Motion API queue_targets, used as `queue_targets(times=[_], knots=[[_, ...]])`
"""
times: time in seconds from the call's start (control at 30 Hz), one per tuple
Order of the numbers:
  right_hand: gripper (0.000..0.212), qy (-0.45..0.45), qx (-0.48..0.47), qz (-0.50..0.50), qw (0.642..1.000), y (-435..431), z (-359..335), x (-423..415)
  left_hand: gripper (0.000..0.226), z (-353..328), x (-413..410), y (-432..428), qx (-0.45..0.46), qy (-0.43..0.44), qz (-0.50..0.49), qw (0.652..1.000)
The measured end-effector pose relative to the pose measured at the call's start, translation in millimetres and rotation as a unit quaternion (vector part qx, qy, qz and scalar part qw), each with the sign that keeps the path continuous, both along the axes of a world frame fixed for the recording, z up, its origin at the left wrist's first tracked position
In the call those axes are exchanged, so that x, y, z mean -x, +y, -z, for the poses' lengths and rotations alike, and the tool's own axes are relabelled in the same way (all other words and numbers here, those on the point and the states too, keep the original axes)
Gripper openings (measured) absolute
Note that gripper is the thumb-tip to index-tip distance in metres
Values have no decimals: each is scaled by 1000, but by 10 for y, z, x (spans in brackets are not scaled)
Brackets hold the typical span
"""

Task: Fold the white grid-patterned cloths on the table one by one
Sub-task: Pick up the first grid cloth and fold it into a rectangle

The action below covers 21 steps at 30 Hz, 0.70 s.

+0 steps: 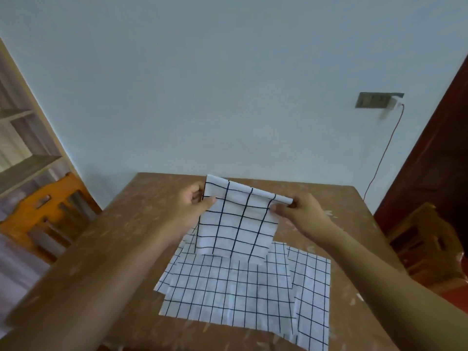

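Head view. Holds a white fabric cloth with a black grid (235, 224) up over the brown patterned table (152, 193), doubled over along its top edge. Pinches the top left corner with the left hand (190, 201), thumb in front and fingers curled behind; pinches the top right corner with the right hand (301, 211) likewise. Hangs limp above the flat pile of matching grid cloths (228, 287). Looks thin, light and soft, hardly slippery; probably best gripped at corners or along the fold, pulled gently taut.
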State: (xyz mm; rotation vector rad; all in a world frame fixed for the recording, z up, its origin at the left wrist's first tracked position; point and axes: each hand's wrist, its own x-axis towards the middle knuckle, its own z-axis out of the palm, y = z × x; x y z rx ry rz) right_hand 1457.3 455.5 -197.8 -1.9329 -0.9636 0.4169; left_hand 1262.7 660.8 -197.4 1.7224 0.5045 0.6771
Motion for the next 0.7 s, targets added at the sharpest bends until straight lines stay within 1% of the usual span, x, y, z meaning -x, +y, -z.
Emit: queue_targets(times=[0.07,0.13,0.17,0.23,0.27,0.33,0.43,0.5,0.53,0.63,0.7], knots=[[35,15,-40,4,999,128,-41,120,33,8,65,120,16,8,9,1000],[36,27,-73,-2,997,240,-84,240,31,-2,114,222,18,15,13,1000],[32,32,-88,-8,996,291,-94,294,28,-6,133,267,17,16,16,1000],[13,42,-101,-14,994,381,-83,361,25,4,160,340,16,19,19,999],[10,47,-107,-11,993,417,-74,384,25,14,171,373,15,22,20,999],[13,66,-129,-6,989,462,-68,441,25,41,182,445,14,29,19,999],[34,104,-156,25,982,508,-56,509,27,54,189,508,41,22,20,999],[40,97,-161,37,981,519,-37,538,29,51,194,522,61,15,30,998],[39,85,-164,43,982,526,-26,548,29,49,196,526,69,11,36,997],[24,59,-169,35,983,550,-31,588,31,54,193,570,95,6,50,994],[19,51,-159,32,985,564,-19,591,32,64,191,604,100,10,56,993]])
